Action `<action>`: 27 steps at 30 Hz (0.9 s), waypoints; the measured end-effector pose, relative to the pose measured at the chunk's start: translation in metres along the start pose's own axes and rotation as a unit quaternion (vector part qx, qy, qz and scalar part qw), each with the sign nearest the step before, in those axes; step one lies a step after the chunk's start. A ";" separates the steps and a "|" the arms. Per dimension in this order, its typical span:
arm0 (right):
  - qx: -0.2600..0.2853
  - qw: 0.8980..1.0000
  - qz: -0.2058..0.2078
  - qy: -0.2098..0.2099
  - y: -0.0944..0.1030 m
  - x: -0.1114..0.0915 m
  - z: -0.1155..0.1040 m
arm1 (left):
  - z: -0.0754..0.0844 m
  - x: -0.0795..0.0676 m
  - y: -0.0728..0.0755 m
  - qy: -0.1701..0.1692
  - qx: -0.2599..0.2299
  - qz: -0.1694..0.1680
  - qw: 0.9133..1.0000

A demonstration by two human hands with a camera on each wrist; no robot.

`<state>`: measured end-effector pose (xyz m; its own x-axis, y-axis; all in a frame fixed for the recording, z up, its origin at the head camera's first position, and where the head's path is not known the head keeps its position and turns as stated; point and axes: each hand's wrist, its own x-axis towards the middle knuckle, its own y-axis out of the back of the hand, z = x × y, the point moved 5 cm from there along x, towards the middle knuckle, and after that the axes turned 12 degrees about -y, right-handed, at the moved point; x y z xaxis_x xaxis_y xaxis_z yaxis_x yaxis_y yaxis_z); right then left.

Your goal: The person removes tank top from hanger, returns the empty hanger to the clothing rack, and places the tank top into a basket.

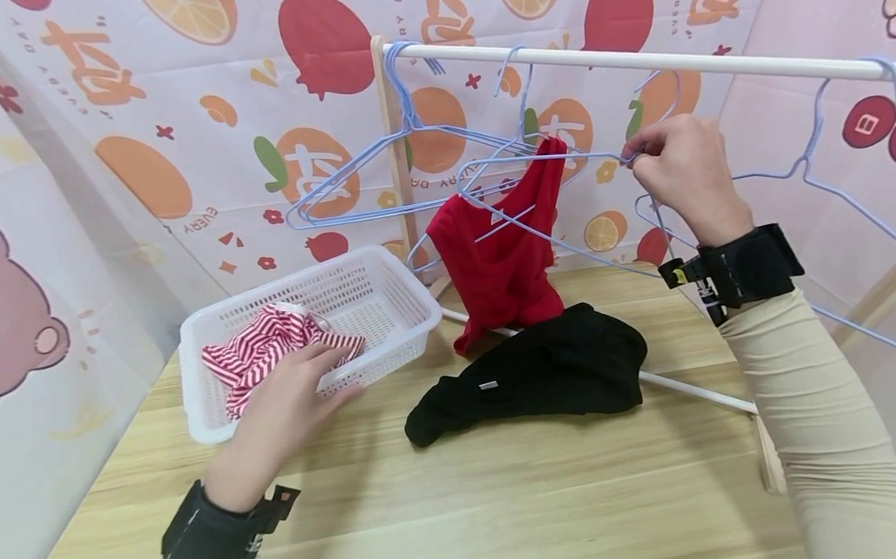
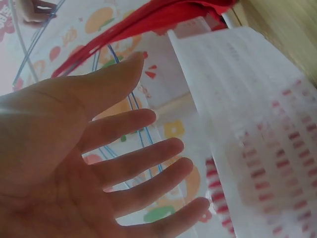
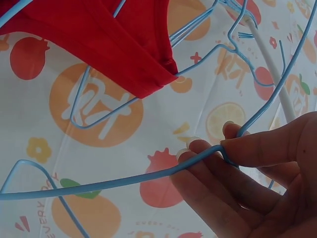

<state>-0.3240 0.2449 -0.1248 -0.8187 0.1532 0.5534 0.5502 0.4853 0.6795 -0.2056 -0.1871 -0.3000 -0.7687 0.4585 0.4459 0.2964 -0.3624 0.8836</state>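
Note:
My right hand [image 1: 687, 173] pinches a blue wire hanger [image 1: 555, 155] at the neck below its hook, just under the rod. In the right wrist view, thumb and fingers close round that hanger's wire [image 3: 124, 177]. My left hand [image 1: 292, 407] is over the near rim of the white basket [image 1: 412, 314], fingers spread and nothing between them, as the left wrist view shows. A red and white striped garment [image 1: 271, 354] lies crumpled in the basket behind the left fingers. A red sleeveless top [image 1: 502, 235] hangs on another blue hanger left of the right hand.
A white rod [image 1: 596, 56] crosses above on a wooden post [image 1: 392, 132], with several bare blue hangers [image 1: 368, 166] bunched at its left end. Another hanger [image 1: 806, 160] hangs at right. A black garment [image 1: 542, 371] lies on the wooden table [image 1: 502, 494] over the rack's lower bar [image 1: 701, 398].

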 end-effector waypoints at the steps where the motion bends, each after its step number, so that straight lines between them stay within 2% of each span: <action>1: 0.000 1.000 -0.001 -0.001 0.000 0.000 0.001 | -0.003 -0.003 0.001 0.001 0.003 -0.002 1.000; 6: -0.005 1.000 0.000 0.004 0.000 0.001 0.000 | -0.020 -0.025 0.004 0.022 0.025 -0.030 0.999; 8: -0.008 1.000 0.002 0.006 0.001 0.002 -0.001 | -0.027 -0.033 0.006 0.036 0.034 -0.031 0.998; 11: -0.011 1.000 0.002 0.004 0.002 0.002 -0.001 | -0.038 -0.043 0.007 0.051 0.038 -0.021 0.998; 18: -0.020 1.000 -0.003 0.005 0.002 0.007 0.000 | -0.056 -0.063 0.015 0.059 0.045 0.031 0.997; 22: -0.025 1.000 -0.012 -0.007 0.001 0.013 0.002 | -0.064 -0.070 0.018 0.068 0.037 0.039 0.996; 27: -0.031 0.999 -0.018 -0.021 0.002 0.019 0.004 | -0.068 -0.073 0.017 0.064 0.019 0.042 0.997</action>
<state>-0.3390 0.2518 -0.1149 -0.8438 0.1725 0.5082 0.5279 0.4370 0.7282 -0.1829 -0.2821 -0.3275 -0.8059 0.3195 0.4985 0.3822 -0.3624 0.8501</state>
